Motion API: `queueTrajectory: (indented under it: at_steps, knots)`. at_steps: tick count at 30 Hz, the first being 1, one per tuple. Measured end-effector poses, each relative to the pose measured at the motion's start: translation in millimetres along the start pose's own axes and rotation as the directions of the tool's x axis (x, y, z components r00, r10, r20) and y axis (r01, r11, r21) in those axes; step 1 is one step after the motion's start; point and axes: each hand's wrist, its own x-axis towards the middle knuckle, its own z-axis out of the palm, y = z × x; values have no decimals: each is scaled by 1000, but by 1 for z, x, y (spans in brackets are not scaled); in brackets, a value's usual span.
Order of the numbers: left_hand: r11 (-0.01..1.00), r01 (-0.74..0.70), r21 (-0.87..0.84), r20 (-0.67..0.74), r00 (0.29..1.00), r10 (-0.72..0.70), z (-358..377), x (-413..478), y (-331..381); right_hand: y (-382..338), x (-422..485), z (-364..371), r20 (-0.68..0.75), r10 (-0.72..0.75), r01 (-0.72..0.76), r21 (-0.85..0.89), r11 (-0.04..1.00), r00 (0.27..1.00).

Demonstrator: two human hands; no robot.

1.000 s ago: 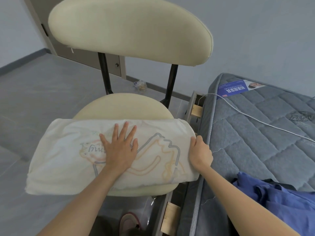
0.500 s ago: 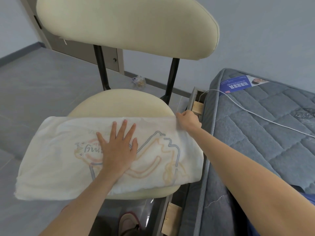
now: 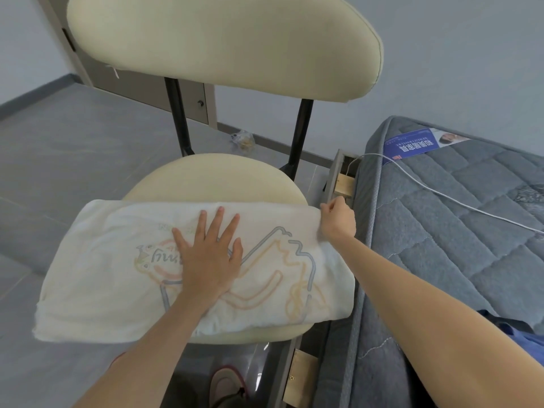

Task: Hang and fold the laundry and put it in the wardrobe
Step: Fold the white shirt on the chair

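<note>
A cream T-shirt [image 3: 97,278] with a pastel line print lies folded across the front of a cream chair seat [image 3: 212,178]. Both of its ends overhang the seat. My left hand [image 3: 209,254] presses flat on the middle of the shirt, fingers spread. My right hand [image 3: 337,220] pinches the shirt's far right corner at the seat's right edge.
The chair's padded backrest [image 3: 223,42] rises close ahead on black posts. A grey quilted mattress [image 3: 459,237] lies to the right with a white cable [image 3: 435,192] across it and a blue garment [image 3: 527,346] at its near edge. A slipper [image 3: 228,387] shows below the seat.
My right hand moved from the shirt's near right edge up to its far right corner and now pinches it. My left hand stayed flat on the shirt.
</note>
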Motion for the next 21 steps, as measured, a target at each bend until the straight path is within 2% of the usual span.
queueTrajectory:
  at_steps: [2,4,6,8,11,13,15,19,21]
  knots:
    - [1000,2,18,18,1000,-3,0,0,0,-2,-9,-3,-71,-133,125,-108,986,989]
    - [1000,2,20,46,999,-3,-1,1,0,-7,-25,-7,-80,-342,328,-154,932,936]
    - [1000,-11,-16,81,997,13,-5,1,0,-14,-50,-9,4,-539,534,-137,834,842]
    - [997,-34,-63,125,991,42,-10,-3,-3,-16,-79,-4,156,-645,662,-111,741,748]
    - [997,-53,-58,149,987,61,-17,-20,-16,-2,-114,5,374,-636,714,-113,691,675]
    - [1000,-5,19,116,993,3,-21,-36,-32,12,-124,7,443,-578,693,-153,704,685]
    - [994,101,53,81,991,-105,-26,-50,-52,19,-126,3,451,-537,662,-179,728,713]
    - [964,261,-49,79,963,-257,-40,-77,-87,18,-130,-6,517,-424,600,-236,764,744]
    - [938,324,-124,121,943,-310,-48,-86,-96,10,-132,-10,562,-354,568,-263,780,747]
